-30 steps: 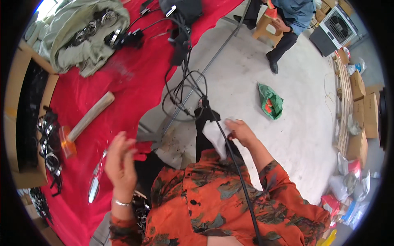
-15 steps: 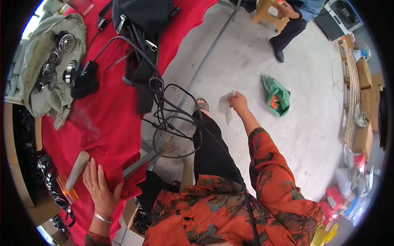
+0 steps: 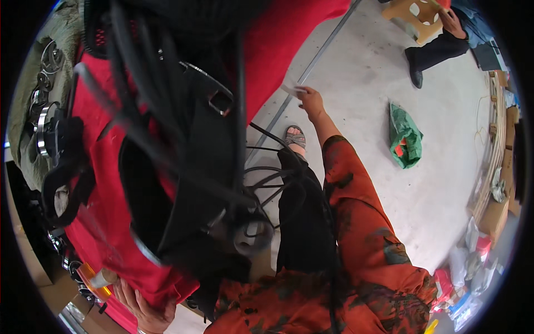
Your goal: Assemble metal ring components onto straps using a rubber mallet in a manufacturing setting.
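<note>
My left hand (image 3: 143,309) lies on the red cloth (image 3: 105,234) at the near left, fingers stretched out and flat. Right beside its fingertips is the end of a pale grey rod (image 3: 104,278), next to an orange see-through piece (image 3: 92,281). Out over the floor, near the table's far edge, my right hand (image 3: 312,104) pinches a thin whitish strip (image 3: 292,89), blurred; its material is unclear. Black straps with a metal buckle (image 3: 221,102) and thick black cables (image 3: 150,139) loom large over the cloth, hiding much of it.
Round metal clamps (image 3: 41,131) lie on a grey-green sack at the left. A green bag (image 3: 405,136) with something orange inside stands on the floor. A seated person's leg (image 3: 439,53) is beside a tan stool (image 3: 414,16). Cardboard boxes (image 3: 494,214) and plastic bags line the right.
My right hand has moved up and left with the strip, toward the table. The black straps and cables now fill far more of the view. My left hand appears lower, still by the rod.
</note>
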Demonstrator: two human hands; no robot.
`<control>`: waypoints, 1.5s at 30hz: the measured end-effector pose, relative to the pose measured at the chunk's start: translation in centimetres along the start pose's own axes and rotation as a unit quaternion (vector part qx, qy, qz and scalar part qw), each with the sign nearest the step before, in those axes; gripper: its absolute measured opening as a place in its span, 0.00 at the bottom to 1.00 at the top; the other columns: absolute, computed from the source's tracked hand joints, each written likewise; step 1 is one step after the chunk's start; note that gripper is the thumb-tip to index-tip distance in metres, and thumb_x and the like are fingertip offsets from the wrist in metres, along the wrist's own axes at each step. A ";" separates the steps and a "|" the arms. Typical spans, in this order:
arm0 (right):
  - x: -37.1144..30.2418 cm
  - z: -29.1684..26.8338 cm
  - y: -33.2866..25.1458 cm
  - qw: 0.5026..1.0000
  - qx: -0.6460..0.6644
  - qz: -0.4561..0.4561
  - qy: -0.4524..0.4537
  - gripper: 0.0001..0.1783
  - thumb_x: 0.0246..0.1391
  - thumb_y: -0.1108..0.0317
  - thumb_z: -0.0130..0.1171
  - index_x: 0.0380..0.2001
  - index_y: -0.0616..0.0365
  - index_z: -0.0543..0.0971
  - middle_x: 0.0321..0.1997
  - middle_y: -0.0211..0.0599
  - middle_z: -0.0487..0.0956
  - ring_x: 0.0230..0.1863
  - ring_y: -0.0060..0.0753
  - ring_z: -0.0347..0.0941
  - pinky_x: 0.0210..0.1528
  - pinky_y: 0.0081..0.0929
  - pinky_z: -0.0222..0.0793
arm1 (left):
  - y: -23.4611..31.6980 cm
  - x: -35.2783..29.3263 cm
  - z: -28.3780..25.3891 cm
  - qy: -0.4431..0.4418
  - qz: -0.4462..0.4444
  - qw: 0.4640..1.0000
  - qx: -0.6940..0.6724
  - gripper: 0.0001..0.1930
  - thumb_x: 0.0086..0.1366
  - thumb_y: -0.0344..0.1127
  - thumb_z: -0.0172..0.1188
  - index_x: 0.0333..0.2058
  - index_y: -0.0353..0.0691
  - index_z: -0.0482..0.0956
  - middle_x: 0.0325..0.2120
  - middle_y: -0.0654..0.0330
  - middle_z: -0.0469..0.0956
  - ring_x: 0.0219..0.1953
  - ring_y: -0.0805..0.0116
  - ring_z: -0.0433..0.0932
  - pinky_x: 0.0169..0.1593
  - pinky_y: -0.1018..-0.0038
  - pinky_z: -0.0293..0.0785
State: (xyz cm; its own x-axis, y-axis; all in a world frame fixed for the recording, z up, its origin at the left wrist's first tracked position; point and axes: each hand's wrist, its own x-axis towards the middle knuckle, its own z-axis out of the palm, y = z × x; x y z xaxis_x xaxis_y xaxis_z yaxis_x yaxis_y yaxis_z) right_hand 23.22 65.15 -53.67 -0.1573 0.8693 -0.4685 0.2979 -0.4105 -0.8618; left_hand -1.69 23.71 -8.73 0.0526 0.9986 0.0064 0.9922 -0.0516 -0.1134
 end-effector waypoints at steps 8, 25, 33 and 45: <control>0.8 2.0 9.8 0.978 -0.206 0.010 0.009 0.19 0.50 0.62 0.53 0.46 0.51 0.76 0.36 0.43 0.79 0.32 0.35 0.77 0.31 0.29 0.74 | -0.5 -0.9 -0.1 -0.043 0.004 0.999 0.021 0.45 0.55 0.59 0.56 0.61 0.35 0.49 0.60 0.38 0.51 0.62 0.40 0.52 0.61 0.47 0.48; -0.9 2.7 5.1 0.915 -0.400 -0.051 -0.020 0.29 0.50 0.67 0.50 0.57 0.47 0.61 0.51 0.54 0.70 0.50 0.54 0.69 0.51 0.42 0.66 | -0.6 -1.9 1.1 -0.075 -0.024 0.996 -0.030 0.49 0.53 0.60 0.58 0.62 0.35 0.46 0.61 0.39 0.48 0.63 0.41 0.48 0.61 0.46 0.46; -7.7 1.5 7.5 0.956 -0.269 -0.118 0.005 0.29 0.47 0.61 0.56 0.54 0.55 0.66 0.48 0.56 0.73 0.49 0.51 0.71 0.50 0.39 0.67 | 0.5 -2.2 -1.3 -0.075 -0.072 0.993 0.052 0.43 0.54 0.60 0.55 0.60 0.38 0.51 0.58 0.38 0.54 0.59 0.36 0.55 0.58 0.43 0.49; -38.7 -13.6 26.7 0.870 -0.442 -0.100 -0.191 0.12 0.49 0.64 0.49 0.26 0.59 0.79 0.28 0.52 0.77 0.35 0.56 0.74 0.37 0.45 0.68 | 0.8 -1.0 -2.0 0.013 -0.035 0.999 -0.028 0.39 0.49 0.55 0.59 0.56 0.39 0.62 0.60 0.50 0.56 0.62 0.53 0.54 0.61 0.57 0.49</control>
State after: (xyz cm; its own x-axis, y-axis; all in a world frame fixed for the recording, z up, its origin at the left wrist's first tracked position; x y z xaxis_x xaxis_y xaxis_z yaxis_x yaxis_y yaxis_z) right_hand 50.05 24.32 -55.94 -0.5414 0.6743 -0.5022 0.8102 0.2587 -0.5260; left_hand -0.71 22.62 -6.80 -0.0147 0.9992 0.0385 0.9983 0.0168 -0.0564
